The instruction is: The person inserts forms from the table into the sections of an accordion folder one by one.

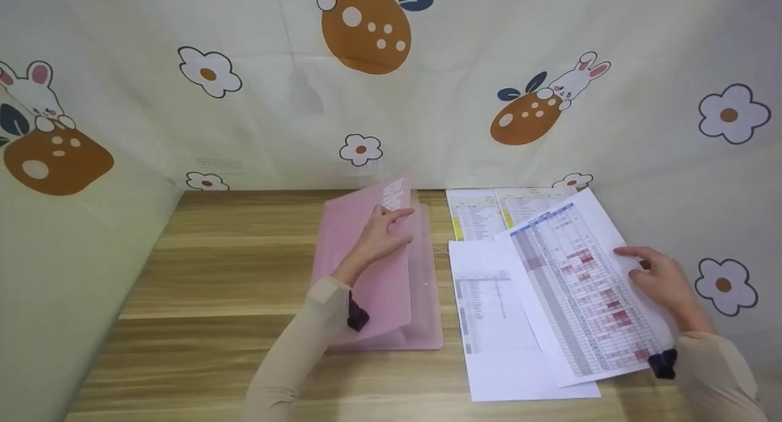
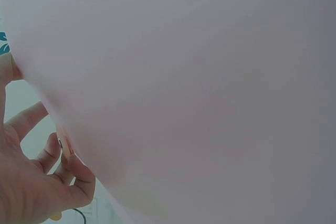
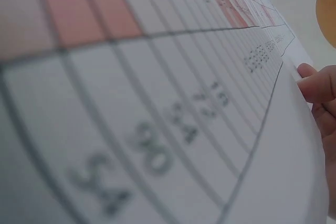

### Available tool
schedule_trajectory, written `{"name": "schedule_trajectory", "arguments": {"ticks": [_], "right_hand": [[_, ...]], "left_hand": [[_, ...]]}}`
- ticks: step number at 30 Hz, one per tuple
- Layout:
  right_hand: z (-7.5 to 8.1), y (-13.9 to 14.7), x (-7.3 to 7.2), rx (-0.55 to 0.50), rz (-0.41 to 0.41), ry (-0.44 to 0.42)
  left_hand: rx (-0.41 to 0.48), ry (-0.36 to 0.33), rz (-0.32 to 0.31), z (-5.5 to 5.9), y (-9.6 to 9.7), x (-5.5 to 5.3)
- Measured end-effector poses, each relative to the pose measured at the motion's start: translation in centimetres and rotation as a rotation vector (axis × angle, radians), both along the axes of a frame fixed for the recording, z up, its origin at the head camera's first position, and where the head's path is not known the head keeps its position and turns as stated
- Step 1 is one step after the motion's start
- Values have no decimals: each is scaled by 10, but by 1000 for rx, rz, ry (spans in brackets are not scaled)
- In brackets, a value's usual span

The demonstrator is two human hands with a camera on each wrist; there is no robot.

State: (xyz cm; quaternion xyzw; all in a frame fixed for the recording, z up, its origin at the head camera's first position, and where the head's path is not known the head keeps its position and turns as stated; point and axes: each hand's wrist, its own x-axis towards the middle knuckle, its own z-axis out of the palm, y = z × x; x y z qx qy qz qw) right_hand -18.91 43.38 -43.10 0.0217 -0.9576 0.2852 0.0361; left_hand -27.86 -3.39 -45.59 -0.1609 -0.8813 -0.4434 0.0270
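My left hand [image 1: 383,234] holds the free edge of the lifted cover of a pink plastic folder [image 1: 360,239]. In the left wrist view that cover [image 2: 173,87] fills most of the picture, with the thumb and fingertips of the left hand [image 2: 42,166] at its edge. At the right, my right hand [image 1: 663,281] pinches the right edge of a printed sheet [image 1: 586,294], which is tilted and bears a table with red cells. Close up, the right wrist view has the same sheet [image 3: 157,103], fingers [image 3: 320,85] along its edge.
Beneath the held sheet lies another printed page [image 1: 489,373]. Behind it, papers with yellow marks [image 1: 479,217] lie against the back wall. A patterned curtain [image 1: 263,123] encloses the wooden table [image 1: 232,257] at the back and both sides.
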Motion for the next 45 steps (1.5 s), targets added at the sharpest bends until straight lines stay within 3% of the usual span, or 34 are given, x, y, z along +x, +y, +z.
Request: {"name": "schedule_trajectory", "arguments": {"ticks": [20,29,45], "right_hand": [[14,-17,-5,-101,-45,88],[3,-30,-8,-208,-83,111],[-8,-46,-13,-429,-38,107]], "left_hand": [[-12,-25,-2,-1,1,1],[-19,-37,1,0,2,1],[-15,-2,-11,-3,2,0]]}}
